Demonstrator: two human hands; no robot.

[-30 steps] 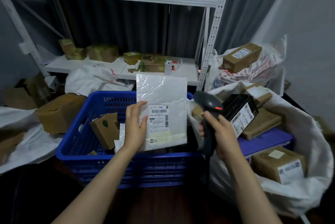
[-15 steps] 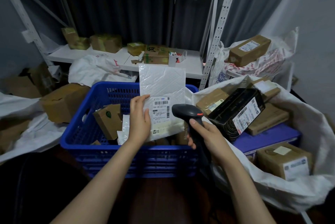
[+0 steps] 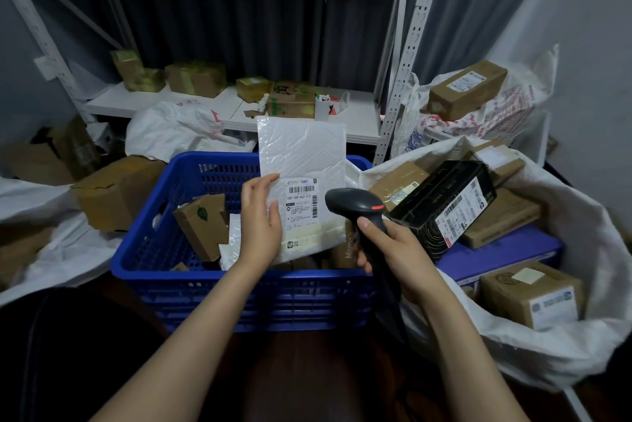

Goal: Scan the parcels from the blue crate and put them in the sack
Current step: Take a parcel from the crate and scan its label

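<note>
Left hand (image 3: 261,221): mailer (image 3: 302,148), label (image 3: 301,202) 159-159; right hand (image 3: 400,250): scanner (image 3: 352,202).

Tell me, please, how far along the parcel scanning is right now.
Done: several parcels, including a black box and brown cartons, lie in the sack. In hand: the left hand holds a white mailer upright over the blue crate while the right hand grips the scanner, aimed toward its label. Left: a brown box and a few other parcels lie in the crate.

One envelope (image 3: 301,161) in my left hand (image 3: 261,219), one scanner (image 3: 355,206) in my right hand (image 3: 393,250), one crate (image 3: 239,288), one sack (image 3: 564,346) with one black box (image 3: 444,202), four brown boxes (image 3: 530,295)
</note>
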